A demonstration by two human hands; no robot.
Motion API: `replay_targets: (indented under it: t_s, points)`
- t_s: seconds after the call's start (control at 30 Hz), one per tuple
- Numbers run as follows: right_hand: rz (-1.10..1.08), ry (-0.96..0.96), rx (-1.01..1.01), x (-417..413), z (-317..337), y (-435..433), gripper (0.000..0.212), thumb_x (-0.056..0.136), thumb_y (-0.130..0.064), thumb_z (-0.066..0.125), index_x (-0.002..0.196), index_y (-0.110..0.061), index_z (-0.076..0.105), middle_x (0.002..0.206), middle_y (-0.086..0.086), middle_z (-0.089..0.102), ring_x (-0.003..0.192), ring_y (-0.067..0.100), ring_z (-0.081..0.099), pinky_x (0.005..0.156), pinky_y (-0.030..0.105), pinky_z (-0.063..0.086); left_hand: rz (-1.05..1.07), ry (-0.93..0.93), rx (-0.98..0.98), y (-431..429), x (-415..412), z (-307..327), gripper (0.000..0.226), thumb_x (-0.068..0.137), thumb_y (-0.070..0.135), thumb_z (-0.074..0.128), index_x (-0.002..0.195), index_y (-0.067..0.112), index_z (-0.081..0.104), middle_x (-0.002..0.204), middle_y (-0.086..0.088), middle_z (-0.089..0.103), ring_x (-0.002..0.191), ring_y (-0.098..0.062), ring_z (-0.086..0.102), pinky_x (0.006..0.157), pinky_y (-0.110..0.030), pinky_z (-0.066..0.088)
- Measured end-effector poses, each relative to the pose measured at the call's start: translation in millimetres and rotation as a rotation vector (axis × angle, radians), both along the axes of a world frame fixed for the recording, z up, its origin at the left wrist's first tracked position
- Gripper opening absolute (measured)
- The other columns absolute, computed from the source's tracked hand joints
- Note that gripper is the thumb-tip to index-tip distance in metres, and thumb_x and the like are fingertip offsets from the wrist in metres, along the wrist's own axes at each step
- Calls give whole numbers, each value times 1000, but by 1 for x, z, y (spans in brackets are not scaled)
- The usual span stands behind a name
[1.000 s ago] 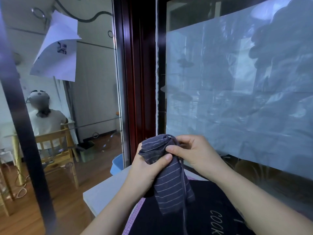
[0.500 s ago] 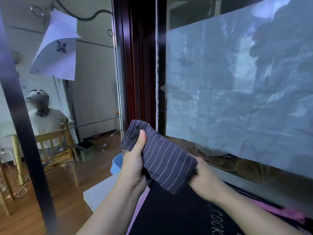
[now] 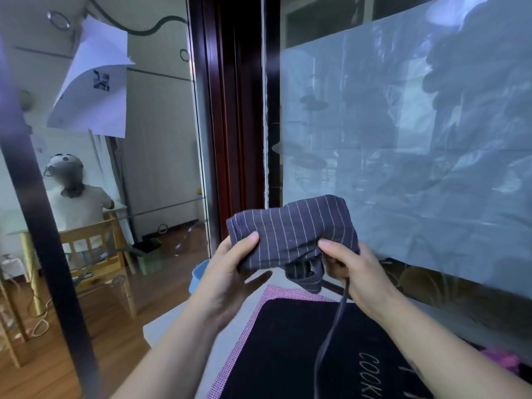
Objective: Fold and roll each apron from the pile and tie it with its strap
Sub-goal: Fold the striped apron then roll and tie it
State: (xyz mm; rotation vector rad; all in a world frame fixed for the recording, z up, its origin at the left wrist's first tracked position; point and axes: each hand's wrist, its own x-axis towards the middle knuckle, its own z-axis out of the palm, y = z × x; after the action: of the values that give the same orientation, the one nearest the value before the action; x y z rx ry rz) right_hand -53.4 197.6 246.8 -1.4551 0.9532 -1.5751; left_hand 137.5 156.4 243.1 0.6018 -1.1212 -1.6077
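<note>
Navy striped apron [image 3: 293, 228] held, black apron [image 3: 288, 355] lettered COOK

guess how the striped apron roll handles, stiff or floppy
Probably floppy: a fold droops under the striped apron roll. Likely to unroll, since its strap hangs loose, untied. Seems light: the left hand and right hand pinch it aloft.

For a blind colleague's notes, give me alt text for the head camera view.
Two bare hands hold a folded dark striped apron before a window: the left hand grips its left end, the right hand pinches its right end, and its strap hangs down. Below lies a black apron on pink checked cloth.
</note>
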Motion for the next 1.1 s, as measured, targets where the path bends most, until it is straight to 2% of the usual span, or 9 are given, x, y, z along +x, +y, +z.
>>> replay_targets:
  t_s: [0.07,0.2,0.33,0.43,0.53,0.7,0.83,0.97,1.1]
  points:
    - [-11,51,27,-10,0,-2,7,79,-22,67,80,-19,73,83,-1,72,81,14,68,77,28,50,-108,-228,-80,-2,14,3,47,76,24,72,121,23,58,117,1,69,99,-15,68,80,-32,54]
    - [-25,164,53,-12,3,1,27,71,-39,67,91,-22,74,98,4,73,97,22,67,100,48,45,-58,-548,-226,0,25,24,89,67,33,80,143,28,34,122,11,64,103,-6,66,76,-21,53]
    - [29,217,63,-16,9,2,16,74,-34,64,85,-27,74,95,2,73,96,20,68,101,48,44,210,-994,-612,3,43,61,105,51,77,70,143,51,26,136,25,43,124,2,44,97,-23,37]
    - [82,212,60,-10,10,2,17,75,-27,61,85,-25,74,98,4,73,96,21,68,94,42,48,-21,-1250,-670,8,32,70,81,62,71,72,133,52,38,125,31,52,111,7,54,98,-20,40]
    - [145,129,76,-5,10,2,16,78,-25,64,89,-21,75,98,6,73,95,22,69,82,33,51,-233,-1026,-574,11,16,54,43,74,41,76,112,39,57,105,19,70,96,0,67,89,-24,53]
    - [137,346,100,0,12,6,27,85,-32,60,110,-21,62,91,-14,72,85,-1,67,75,16,48,-188,-690,-416,3,19,24,34,78,29,77,107,22,62,99,4,74,92,-12,70,79,-25,54]
    - [7,508,59,5,13,6,16,94,-19,57,102,-25,69,90,-12,73,87,3,68,79,18,49,-122,-607,-382,-2,22,17,34,74,34,70,103,17,64,89,3,73,80,-12,70,69,-23,53]
    - [-189,773,-66,15,9,12,28,92,-27,60,66,-17,58,57,-8,54,55,2,46,59,22,38,-28,-549,-367,-1,18,13,34,72,36,69,94,10,64,78,3,71,69,-10,67,61,-20,50]
    - [-153,868,-152,17,8,22,28,94,-34,53,70,-19,55,57,-7,41,54,4,36,54,19,30,-19,-455,-294,-5,21,10,32,76,33,70,95,7,65,79,-2,71,69,-13,66,60,-21,51]
